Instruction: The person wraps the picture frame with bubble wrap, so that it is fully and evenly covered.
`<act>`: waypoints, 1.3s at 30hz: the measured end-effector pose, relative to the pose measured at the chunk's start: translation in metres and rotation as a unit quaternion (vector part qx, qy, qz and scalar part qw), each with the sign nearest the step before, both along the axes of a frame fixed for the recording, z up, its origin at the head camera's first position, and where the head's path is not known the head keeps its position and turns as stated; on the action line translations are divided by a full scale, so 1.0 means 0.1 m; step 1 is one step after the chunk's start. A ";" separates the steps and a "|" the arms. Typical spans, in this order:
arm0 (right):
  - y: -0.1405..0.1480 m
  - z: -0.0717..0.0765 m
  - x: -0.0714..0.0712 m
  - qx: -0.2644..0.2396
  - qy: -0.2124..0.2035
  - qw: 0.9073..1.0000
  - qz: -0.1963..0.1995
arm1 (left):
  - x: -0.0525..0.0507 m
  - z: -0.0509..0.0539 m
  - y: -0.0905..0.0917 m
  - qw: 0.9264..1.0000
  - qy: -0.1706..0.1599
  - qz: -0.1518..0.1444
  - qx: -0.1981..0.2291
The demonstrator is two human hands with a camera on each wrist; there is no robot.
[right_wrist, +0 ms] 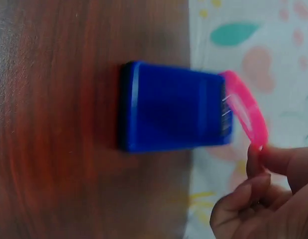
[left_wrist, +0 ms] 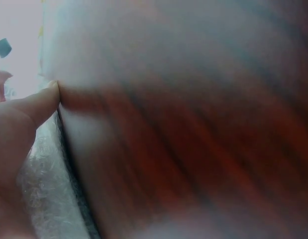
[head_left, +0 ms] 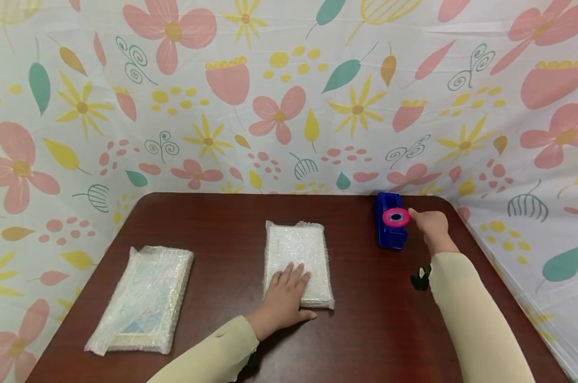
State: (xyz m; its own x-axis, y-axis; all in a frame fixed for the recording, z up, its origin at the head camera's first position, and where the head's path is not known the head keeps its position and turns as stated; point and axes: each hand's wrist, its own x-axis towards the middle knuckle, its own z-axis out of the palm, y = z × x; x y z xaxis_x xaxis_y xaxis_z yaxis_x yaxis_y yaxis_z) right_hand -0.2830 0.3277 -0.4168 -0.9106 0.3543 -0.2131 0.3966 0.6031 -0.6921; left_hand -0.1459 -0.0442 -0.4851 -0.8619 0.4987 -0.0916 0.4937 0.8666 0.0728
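A flat package in bubble wrap [head_left: 295, 242] lies in the middle of the table, and my left hand [head_left: 285, 297] rests on its lower part with fingers spread. The left wrist view shows the thumb [left_wrist: 42, 102] beside the wrapped edge. At the right, my right hand [head_left: 431, 226] pinches the rim of a pink roll of tape [head_left: 403, 222] between thumb and fingertips. The roll is above a blue tape dispenser [head_left: 383, 234] on the table. In the right wrist view, the pink tape [right_wrist: 253, 117] is at the dispenser's [right_wrist: 168, 107] far end; whether they touch I cannot tell.
Another bubble-wrapped package [head_left: 145, 298], with a bluish picture showing through, lies at the table's left. The dark brown table [head_left: 222, 213] has a rounded back edge. A floral cloth [head_left: 279, 53] hangs behind and along the sides.
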 end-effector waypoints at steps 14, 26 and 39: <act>0.29 -0.11 0.06 0.170 0.089 0.962 0.194 | 0.01 0.03 -0.01 1.000 0.012 -0.003 -0.003; 0.28 -0.10 0.17 0.218 0.155 0.932 0.244 | 0.00 0.01 -0.01 1.000 0.014 -0.001 0.000; 0.11 -0.06 0.16 -0.182 0.022 0.982 0.037 | -0.01 -0.02 -0.01 1.000 0.012 0.000 0.001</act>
State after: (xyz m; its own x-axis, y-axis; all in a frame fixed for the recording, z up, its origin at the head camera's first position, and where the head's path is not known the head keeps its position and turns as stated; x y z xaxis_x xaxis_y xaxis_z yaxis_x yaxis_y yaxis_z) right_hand -0.2672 0.3385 -0.4229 -0.9421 0.1945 -0.2731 0.3257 0.3376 -0.8831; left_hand -0.1469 -0.0449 -0.4868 -0.8640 0.4987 -0.0692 0.4951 0.8666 0.0627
